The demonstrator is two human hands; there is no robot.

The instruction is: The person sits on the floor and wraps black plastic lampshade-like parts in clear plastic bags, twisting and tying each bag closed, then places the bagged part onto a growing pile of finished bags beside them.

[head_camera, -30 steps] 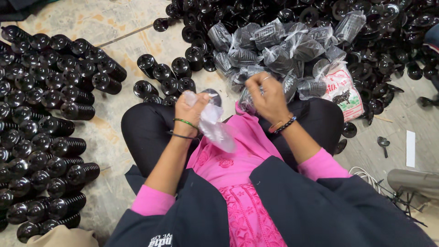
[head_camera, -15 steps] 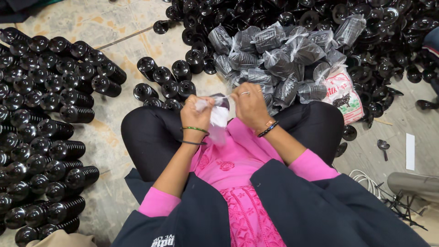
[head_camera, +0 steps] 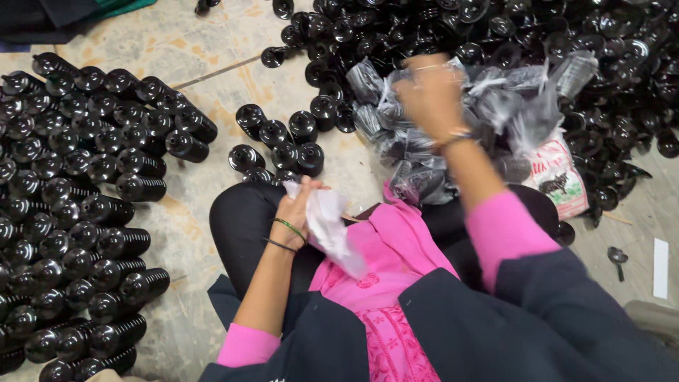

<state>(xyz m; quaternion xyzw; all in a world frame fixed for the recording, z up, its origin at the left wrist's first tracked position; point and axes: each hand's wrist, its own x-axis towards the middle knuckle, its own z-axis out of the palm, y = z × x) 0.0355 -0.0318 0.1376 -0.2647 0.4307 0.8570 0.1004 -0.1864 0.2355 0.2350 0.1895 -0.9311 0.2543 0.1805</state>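
Two hands work apart: my left hand (head_camera: pixel 296 211) is closed around a clear plastic bag (head_camera: pixel 331 228) over my lap, while my right hand (head_camera: pixel 429 93) reaches out above the pile of bagged black parts (head_camera: pixel 495 113), too blurred for me to tell its grip. Stacked black caps (head_camera: pixel 78 205) lie in rows on the floor (head_camera: pixel 191 205) to my left.

Glossy black caps (head_camera: pixel 85 205), pink tunic (head_camera: pixel 396 283) (embroidered).

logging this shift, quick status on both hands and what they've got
Left hand fingers shut on a thin clear plastic bag over the lap. Right hand, blurred, at the heap of bagged black parts; grip unclear. Nothing between the hands.
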